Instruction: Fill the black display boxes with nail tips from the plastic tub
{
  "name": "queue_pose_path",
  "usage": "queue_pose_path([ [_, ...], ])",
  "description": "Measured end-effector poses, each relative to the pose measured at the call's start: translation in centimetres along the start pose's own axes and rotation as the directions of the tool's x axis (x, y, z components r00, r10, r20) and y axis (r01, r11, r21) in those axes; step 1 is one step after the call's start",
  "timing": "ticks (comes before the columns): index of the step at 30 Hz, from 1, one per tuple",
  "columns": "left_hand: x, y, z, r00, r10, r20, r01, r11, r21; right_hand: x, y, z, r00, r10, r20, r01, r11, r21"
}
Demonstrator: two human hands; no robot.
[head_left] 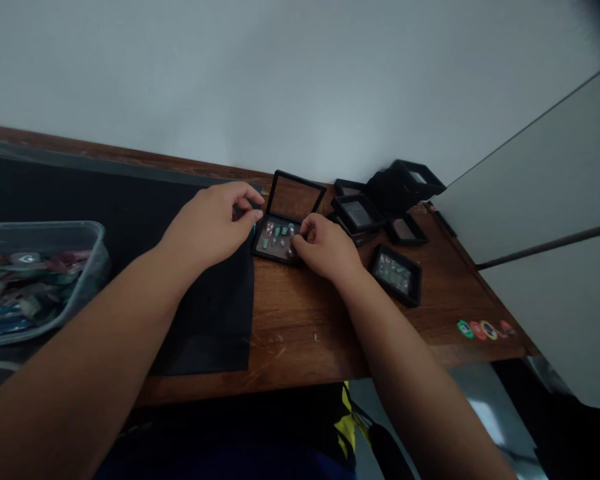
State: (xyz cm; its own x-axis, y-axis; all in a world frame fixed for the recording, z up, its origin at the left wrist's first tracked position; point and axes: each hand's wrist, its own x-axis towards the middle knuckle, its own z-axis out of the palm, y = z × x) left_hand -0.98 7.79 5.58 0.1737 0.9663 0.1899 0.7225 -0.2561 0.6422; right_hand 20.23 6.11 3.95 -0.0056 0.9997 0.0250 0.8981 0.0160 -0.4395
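Observation:
A small black case [261, 251] stands on the wooden table with its clear-windowed lid [295, 198] raised. Rows of small green and silvery pieces that look like press-on nails [277, 231] lie inside. My right hand [327, 248] reaches in at the case's right side. Its thumb and fingers are pinched together over the pieces there, and whatever is between the fingertips is hidden. Just left of the case hovers my left hand [217, 217], its thumb and index finger a little apart with nothing visible held between them.
A clear plastic tub [103, 257] of small plastic packets sits on a black mat [215, 320] at left. Several black cases [360, 213] are heaped at the back right. A closed, filled case [396, 275] lies nearer. Round stickers [480, 329] mark the table's right edge.

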Motion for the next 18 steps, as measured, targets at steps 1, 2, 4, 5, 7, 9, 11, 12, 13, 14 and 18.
queue_pose_path([
  [1,0.0,0.0,0.0,1.000,0.002,-0.004,-0.002,1.000,-0.001,0.1,0.1,0.0,1.000,0.011,-0.001,-0.011,1.000,0.005],
  [2,0.0,0.0,0.0,1.000,0.003,-0.004,-0.003,1.000,0.001,0.2,0.3,0.0,1.000,0.020,-0.005,-0.020,1.000,0.011],
  [4,0.0,0.2,-0.1,1.000,0.000,0.003,0.000,1.000,0.005,0.3,0.5,0.0,1.000,0.021,-0.010,-0.020,0.999,0.031],
  [5,-0.1,0.3,-0.1,1.000,0.000,0.008,0.000,1.000,0.006,0.4,0.7,0.0,1.000,0.014,-0.009,-0.013,0.999,0.043],
  [7,-0.2,0.5,-0.3,1.000,0.003,0.007,-0.003,1.000,0.006,0.5,1.0,0.0,1.000,-0.012,-0.005,0.012,0.997,0.073],
  [9,-0.3,0.6,-0.4,1.000,0.008,0.000,-0.008,1.000,0.006,0.6,1.2,0.0,0.999,-0.044,-0.002,0.044,0.994,0.104],
  [11,-0.3,0.6,-0.5,1.000,0.008,-0.002,-0.008,1.000,0.009,0.7,1.4,0.0,0.997,-0.077,-0.008,0.077,0.989,0.123],
  [12,-0.3,0.6,-0.5,1.000,0.008,-0.002,-0.008,1.000,0.010,0.7,1.5,0.0,0.996,-0.093,-0.011,0.093,0.988,0.124],
  [13,-0.3,0.6,-0.6,1.000,0.008,-0.002,-0.008,1.000,0.010,0.7,1.5,0.1,0.994,-0.107,-0.012,0.108,0.987,0.120],
  [14,-0.3,0.6,-0.6,1.000,0.008,-0.002,-0.008,1.000,0.008,0.8,1.5,0.1,0.993,-0.120,-0.014,0.121,0.986,0.113],
  [18,-0.3,0.8,-0.7,1.000,0.011,0.007,-0.011,1.000,0.001,0.7,1.3,0.0,0.989,-0.148,-0.001,0.148,0.985,0.086],
])
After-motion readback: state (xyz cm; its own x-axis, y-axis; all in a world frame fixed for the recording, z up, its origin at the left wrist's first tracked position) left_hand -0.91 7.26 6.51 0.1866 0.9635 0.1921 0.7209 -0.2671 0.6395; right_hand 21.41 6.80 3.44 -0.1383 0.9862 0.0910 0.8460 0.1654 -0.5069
